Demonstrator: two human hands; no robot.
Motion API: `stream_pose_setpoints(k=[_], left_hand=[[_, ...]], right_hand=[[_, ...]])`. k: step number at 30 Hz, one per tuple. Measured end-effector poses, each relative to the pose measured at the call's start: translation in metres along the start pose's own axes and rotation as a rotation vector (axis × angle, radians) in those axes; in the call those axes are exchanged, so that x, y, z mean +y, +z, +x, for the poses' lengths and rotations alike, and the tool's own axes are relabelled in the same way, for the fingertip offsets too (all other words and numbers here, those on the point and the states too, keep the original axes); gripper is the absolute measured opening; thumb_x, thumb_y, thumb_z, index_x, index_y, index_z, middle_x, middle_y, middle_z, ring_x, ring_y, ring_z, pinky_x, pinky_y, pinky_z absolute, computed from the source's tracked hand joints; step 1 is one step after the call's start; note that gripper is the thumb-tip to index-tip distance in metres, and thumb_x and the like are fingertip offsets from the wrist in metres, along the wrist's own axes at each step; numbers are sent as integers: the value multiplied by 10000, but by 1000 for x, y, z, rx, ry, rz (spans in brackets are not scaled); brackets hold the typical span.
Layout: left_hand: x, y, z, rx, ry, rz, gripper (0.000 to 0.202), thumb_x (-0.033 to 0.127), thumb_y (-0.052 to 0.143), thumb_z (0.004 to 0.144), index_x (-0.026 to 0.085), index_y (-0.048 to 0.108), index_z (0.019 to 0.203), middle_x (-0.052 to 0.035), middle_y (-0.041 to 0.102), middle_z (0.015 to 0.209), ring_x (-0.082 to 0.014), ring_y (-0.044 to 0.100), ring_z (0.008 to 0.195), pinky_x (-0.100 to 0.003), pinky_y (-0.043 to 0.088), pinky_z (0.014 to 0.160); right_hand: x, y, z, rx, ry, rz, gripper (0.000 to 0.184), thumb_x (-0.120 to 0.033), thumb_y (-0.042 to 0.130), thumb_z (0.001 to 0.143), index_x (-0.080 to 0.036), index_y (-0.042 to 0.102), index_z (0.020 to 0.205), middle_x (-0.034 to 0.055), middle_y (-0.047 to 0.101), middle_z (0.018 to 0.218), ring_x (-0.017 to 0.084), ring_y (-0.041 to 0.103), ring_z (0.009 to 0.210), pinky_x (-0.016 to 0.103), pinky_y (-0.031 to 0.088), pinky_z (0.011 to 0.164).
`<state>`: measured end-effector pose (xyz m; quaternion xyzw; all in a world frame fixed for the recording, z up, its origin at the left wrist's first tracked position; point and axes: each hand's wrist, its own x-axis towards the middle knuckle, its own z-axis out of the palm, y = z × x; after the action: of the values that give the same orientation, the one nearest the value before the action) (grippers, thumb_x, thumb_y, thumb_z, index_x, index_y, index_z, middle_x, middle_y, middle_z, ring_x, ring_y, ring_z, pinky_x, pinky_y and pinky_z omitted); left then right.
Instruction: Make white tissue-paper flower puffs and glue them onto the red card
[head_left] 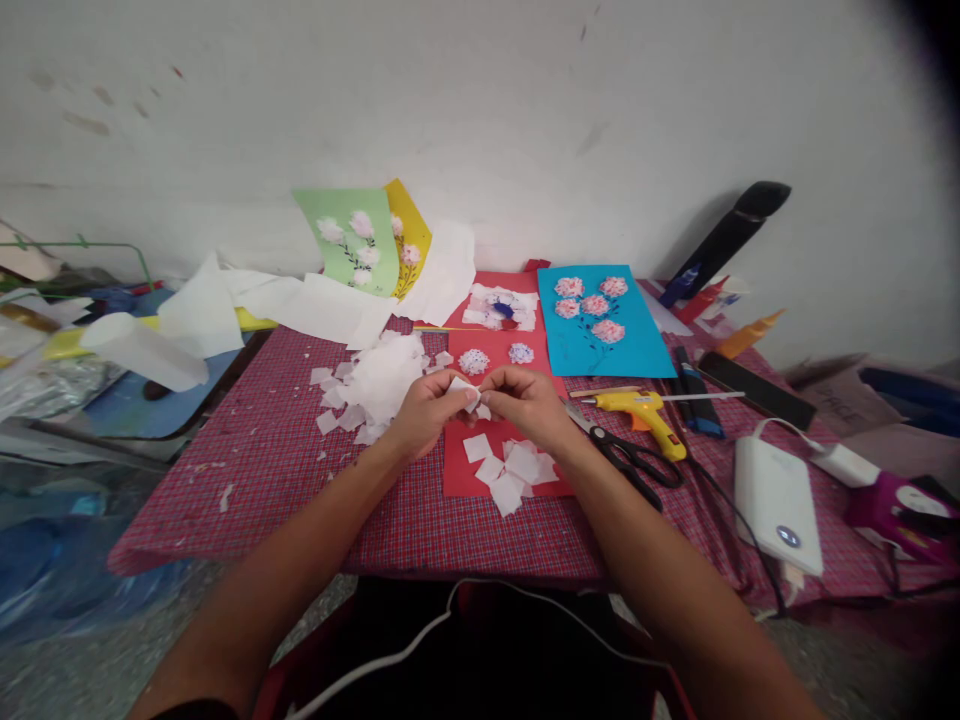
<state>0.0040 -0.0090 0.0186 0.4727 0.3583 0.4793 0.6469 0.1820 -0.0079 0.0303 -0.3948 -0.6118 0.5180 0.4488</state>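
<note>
My left hand (pixel 426 408) and my right hand (pixel 529 398) meet above a red sheet of paper (pixel 459 474). Both pinch a small white square of tissue paper (pixel 465 388) between their fingertips. Under my hands, several loose white tissue squares (pixel 510 467) lie on the red sheet. Two small finished tissue flowers (pixel 474 361) sit at the red sheet's far end. A heap of white tissue pieces (pixel 382 383) lies just left of my left hand.
A yellow glue gun (pixel 643 411) and black scissors (pixel 628 460) lie right of the red sheet on the checked cloth (pixel 277 470). A blue card with pink flowers (pixel 600 320), green and yellow cards (pixel 352 238) stand behind. A white power bank (pixel 777 502) lies far right.
</note>
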Motion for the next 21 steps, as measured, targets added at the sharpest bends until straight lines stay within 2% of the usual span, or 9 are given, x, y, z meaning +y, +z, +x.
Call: stream_pose_setpoints(k=[12, 21], left_hand=[[1, 0, 0, 11, 13, 14, 180, 267, 770, 773, 140, 643, 771, 4, 645, 671, -114, 623, 554, -247, 495, 573], [-4, -3, 1, -22, 19, 32, 182, 277, 773, 794, 143, 650, 806, -2, 657, 688, -122, 626, 580, -260, 510, 596]], right_hand=[[4, -1, 0, -32, -3, 5, 117, -287, 728, 778, -187, 668, 764, -25, 640, 655, 109, 507, 579, 259, 381, 565], [4, 0, 0, -31, 9, -13, 123, -294, 711, 795, -187, 661, 761, -6, 672, 667, 114, 532, 595, 261, 390, 571]])
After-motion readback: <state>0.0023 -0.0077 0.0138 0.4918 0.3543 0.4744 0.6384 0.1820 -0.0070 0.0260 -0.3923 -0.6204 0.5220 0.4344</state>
